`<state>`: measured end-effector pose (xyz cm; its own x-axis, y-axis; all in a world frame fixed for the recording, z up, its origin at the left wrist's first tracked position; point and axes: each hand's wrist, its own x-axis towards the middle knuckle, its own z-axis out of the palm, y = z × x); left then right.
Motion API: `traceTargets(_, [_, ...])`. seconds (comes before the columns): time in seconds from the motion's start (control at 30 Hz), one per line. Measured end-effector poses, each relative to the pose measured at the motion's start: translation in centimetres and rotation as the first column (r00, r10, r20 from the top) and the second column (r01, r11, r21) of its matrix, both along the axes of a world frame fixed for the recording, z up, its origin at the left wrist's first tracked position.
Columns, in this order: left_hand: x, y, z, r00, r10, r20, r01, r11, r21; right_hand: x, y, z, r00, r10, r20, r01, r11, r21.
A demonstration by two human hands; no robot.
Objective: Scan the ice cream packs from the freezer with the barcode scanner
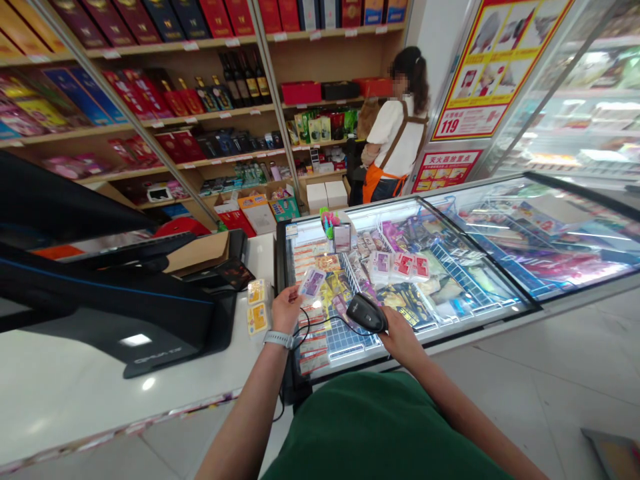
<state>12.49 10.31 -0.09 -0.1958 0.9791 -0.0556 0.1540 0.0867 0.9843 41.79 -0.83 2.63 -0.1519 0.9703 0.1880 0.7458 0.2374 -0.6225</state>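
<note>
My left hand [285,311] is closed on a clear packet with a purple label [313,283], holding it above the left end of the glass-topped freezer [320,370]. In my right hand [399,333] is a black barcode scanner [367,313], its head pointing left toward the packet. The scanner's cord [327,321] loops leftward past my left wrist. On the freezer glass beyond the scanner lie another purple-labelled packet [381,262] and red-labelled packets [411,265]. Yellow-labelled packets [257,305] sit on the white counter, just left of my left hand.
A black checkout terminal [170,333] stands on the white counter [200,393] at left. Behind the freezer, a person in an orange apron [400,137] stands by shelves of boxes and bottles. A small upright card [342,238] and colourful items [329,221] stand at the freezer's back edge.
</note>
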Motion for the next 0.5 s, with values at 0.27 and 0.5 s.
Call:
traceTargets(0.27, [0.20, 0.04, 0.30, 1.000, -0.013, 0.016, 0.013, 1.000, 0.006, -0.02, 0.14, 0.21, 1.000, -0.001, 0.025, 0.001, 1.000, 0.002])
traceTargets(0.5, [0.40, 0.16, 0.35, 0.999, -0.002, 0.033, 0.002, 1.000, -0.001, 0.21, 0.31, -0.24, 1.000, -0.014, 0.025, 0.013, 1.000, 0.008])
